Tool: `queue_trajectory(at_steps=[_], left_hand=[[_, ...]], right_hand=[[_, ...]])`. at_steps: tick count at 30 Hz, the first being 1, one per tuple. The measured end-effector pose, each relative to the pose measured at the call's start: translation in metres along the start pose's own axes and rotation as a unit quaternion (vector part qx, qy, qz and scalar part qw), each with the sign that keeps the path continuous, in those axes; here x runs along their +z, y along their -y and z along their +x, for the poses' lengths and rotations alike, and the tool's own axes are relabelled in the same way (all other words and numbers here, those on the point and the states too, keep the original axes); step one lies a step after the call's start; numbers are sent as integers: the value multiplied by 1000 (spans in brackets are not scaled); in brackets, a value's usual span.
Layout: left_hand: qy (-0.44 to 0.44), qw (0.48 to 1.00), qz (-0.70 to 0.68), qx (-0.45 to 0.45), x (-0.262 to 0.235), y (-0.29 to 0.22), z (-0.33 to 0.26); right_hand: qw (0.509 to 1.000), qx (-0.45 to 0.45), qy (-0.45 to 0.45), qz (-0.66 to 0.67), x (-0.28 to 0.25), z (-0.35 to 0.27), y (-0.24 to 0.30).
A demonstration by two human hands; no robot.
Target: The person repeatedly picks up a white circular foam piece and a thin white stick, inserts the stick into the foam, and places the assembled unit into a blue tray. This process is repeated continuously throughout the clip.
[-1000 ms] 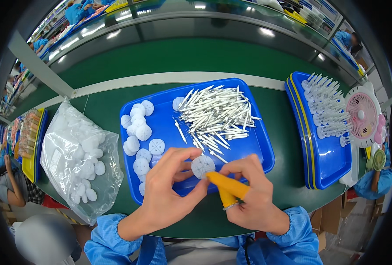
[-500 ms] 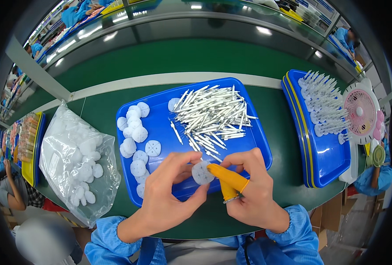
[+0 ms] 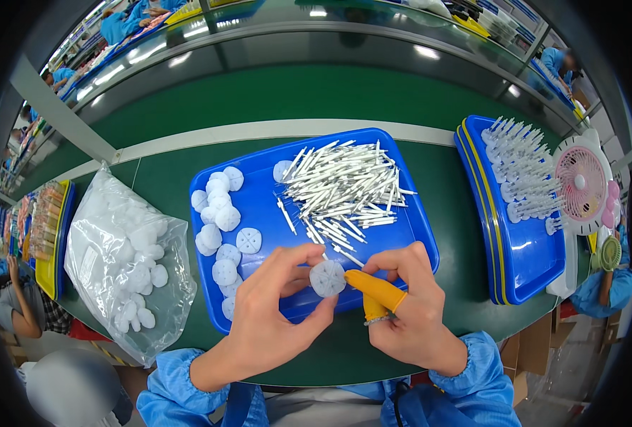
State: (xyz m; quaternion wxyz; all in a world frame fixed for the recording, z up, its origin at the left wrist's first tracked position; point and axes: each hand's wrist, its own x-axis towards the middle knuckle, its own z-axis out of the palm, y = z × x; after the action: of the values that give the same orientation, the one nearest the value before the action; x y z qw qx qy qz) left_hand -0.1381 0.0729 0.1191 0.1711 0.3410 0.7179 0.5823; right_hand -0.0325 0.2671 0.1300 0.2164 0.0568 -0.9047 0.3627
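A round white plastic disc [image 3: 327, 278] with small slots stands face-on between the curled thumb and fingers of my left hand [image 3: 273, 302]. My right hand [image 3: 412, 299] is close on its right side, fingers bent inward. Yellow finger cots [image 3: 376, 290] cover two of its fingers, and one covered tip is at the disc's right edge. Whatever those fingers may grip is hidden. Both hands are over the near edge of a blue tray [image 3: 259, 181], which holds a heap of thin white sticks [image 3: 344, 181] and several loose discs [image 3: 225, 217] along its left side.
On the left a clear plastic bag [image 3: 127, 249] of white discs lies on the green table [image 3: 163, 160]. To the right, stacked trays [image 3: 533, 267] carry discs with upright sticks [image 3: 518, 167], beside a white and pink fan [image 3: 580, 179]. Other people work beyond the table.
The right hand's yellow-covered fingertip has drawn back from the disc's face to its right edge. The left hand still holds the disc, now turned slightly more face-on.
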Motion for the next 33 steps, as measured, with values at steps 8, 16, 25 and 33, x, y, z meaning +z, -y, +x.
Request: queue_trajectory(at_steps=[8,16,25,33], left_hand=[[15,997,64,35,2,-6,0],[11,998,56,22,1,-4,0],[18,997,76,22,3,-8,0],[12,999,37,-19,2,-8,1]], right_hand=[[1000,-8,2,2,2,6,2],[999,-6,10,31,3,5,3],[999,9,34,13,5,5,-5],[999,-14,40,23,2,3,4]])
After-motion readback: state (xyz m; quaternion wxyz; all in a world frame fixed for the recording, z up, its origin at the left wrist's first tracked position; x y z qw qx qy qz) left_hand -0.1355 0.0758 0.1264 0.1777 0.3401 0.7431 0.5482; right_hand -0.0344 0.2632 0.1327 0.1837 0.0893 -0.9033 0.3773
